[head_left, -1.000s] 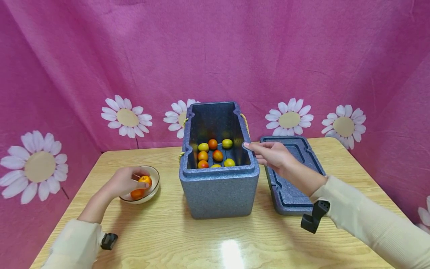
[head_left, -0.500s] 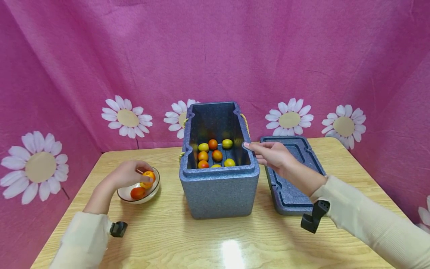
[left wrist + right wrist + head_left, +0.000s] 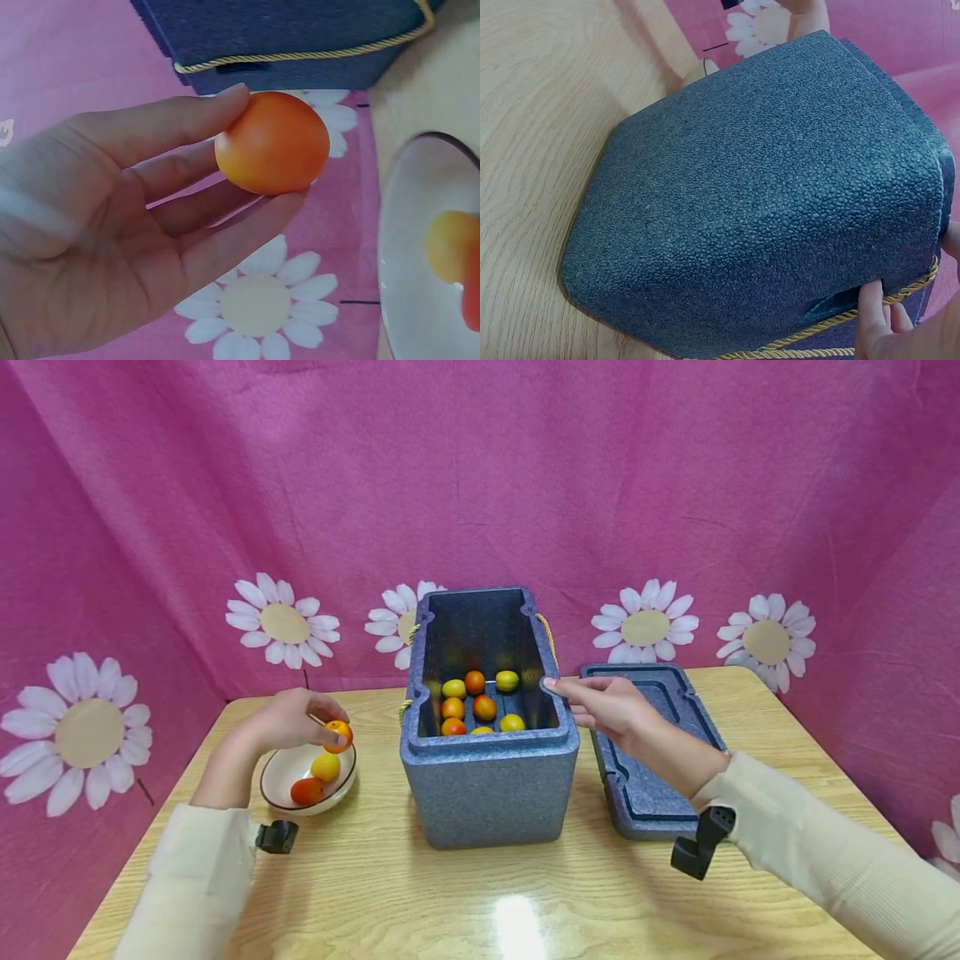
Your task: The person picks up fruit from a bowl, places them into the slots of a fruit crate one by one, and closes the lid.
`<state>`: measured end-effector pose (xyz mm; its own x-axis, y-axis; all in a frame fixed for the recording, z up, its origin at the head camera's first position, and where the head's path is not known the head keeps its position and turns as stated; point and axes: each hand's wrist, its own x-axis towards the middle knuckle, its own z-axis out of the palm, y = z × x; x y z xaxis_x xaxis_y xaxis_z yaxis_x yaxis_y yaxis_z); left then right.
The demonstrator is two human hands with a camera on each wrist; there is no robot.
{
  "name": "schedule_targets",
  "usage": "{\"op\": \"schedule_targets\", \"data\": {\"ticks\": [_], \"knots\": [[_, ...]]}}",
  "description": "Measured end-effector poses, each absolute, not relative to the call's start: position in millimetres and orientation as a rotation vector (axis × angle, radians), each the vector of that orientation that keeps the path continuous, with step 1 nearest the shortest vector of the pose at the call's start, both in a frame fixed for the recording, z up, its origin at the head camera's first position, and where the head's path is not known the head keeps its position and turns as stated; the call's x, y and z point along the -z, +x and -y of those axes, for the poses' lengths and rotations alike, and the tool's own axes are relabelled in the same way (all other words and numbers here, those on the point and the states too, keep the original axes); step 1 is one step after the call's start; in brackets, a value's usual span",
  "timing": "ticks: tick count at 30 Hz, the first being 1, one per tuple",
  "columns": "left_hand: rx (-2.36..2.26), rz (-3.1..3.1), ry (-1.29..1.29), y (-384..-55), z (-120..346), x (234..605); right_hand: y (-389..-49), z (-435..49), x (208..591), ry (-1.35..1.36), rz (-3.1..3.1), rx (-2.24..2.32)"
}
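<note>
Between thumb and fingertips, my left hand [image 3: 298,724] pinches a small round orange fruit [image 3: 274,142], its exact kind unclear. The fruit is held just above the far right rim of a white, dark-edged bowl [image 3: 288,768]. Inside that bowl lie a yellow fruit [image 3: 326,767] and a red fruit [image 3: 307,792]. My right hand [image 3: 611,702] grips the right rim of a dark grey foam box [image 3: 491,802], thumb over the edge. In the right wrist view its fingers [image 3: 871,311] touch the side by a recess and a gold rope. Several red, orange and yellow fruits [image 3: 485,707] lie in the box.
A matching foam lid [image 3: 663,777] lies on the wooden table [image 3: 352,893], right of the box. Gold rope [image 3: 817,328] runs along the box's sides. Behind the table hangs a pink cloth [image 3: 480,485] with white daisies.
My left hand has lifted the orange fruit up from the bowl and slightly right, uncovering the yellow fruit there. My right hand and the box have stayed put.
</note>
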<state>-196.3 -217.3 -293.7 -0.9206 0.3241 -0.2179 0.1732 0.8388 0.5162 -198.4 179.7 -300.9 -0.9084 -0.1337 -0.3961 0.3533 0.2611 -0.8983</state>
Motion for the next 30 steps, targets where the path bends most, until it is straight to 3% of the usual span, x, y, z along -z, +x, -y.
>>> {"op": "schedule_targets", "data": {"ticks": [30], "knots": [[-0.915,-2.848,0.328,-215.2,175.7,228.3,-199.6,-179.8,302.6,0.195,-2.133,1.705]]}}
